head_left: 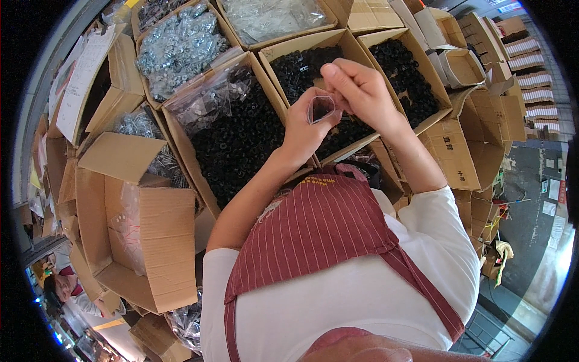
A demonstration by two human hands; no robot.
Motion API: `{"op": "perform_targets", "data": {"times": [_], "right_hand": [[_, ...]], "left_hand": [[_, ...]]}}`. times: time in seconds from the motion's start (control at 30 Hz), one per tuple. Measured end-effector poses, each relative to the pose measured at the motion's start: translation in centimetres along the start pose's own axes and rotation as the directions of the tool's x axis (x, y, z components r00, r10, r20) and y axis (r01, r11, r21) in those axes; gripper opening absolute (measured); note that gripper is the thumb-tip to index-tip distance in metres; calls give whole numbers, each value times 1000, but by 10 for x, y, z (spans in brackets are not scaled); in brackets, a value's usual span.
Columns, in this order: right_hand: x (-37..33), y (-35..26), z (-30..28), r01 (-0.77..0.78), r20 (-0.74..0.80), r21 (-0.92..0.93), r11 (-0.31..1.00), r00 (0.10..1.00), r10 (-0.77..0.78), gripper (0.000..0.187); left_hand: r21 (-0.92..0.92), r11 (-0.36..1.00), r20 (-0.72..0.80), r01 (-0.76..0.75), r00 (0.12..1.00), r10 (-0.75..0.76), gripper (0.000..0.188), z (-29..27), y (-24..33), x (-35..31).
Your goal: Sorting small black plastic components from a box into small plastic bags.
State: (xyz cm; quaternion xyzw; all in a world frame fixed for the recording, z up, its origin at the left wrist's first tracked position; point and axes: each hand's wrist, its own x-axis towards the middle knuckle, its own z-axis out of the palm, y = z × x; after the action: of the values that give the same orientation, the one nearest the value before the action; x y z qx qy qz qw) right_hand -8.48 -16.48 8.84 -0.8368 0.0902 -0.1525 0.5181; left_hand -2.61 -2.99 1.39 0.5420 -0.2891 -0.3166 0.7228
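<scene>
My left hand (301, 131) is closed around a small clear plastic bag (321, 109), its mouth held wide and facing up. My right hand (360, 95) is at the bag's far right edge, thumb and fingers pinched together; what they hold, if anything, is hidden. Both hands are above a cardboard box of small black parts (295, 71). To the left, a bigger box holds many black ring-like parts (235, 154), with a clear bag of pale pieces (208, 102) lying over its far end. More black parts (403, 75) fill the box on the right.
Boxes of bagged silvery hardware (181, 51) and clear plastic bags (271, 18) stand at the back. An open cardboard box (169, 241) is close on my left. Opened cartons (461, 142) stand at right. Another person (72, 286) is at the lower left.
</scene>
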Motion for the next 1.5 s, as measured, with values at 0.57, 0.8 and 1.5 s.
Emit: {"op": "perform_targets", "data": {"times": [0.57, 0.8, 1.5], "right_hand": [[-43, 181, -158, -534, -391, 451, 715, 602, 696, 36], [-63, 228, -146, -665, -322, -293, 687, 745, 584, 43], [-29, 14, -36, 522, 275, -378, 764, 852, -446, 18]], "left_hand": [[13, 998, 21, -65, 998, 65, 19, 0, -5, 1], [44, 998, 67, -52, 997, 49, 18, 1, -7, 0], [-48, 997, 249, 65, 967, -51, 33, -4, -2, 1]]}}
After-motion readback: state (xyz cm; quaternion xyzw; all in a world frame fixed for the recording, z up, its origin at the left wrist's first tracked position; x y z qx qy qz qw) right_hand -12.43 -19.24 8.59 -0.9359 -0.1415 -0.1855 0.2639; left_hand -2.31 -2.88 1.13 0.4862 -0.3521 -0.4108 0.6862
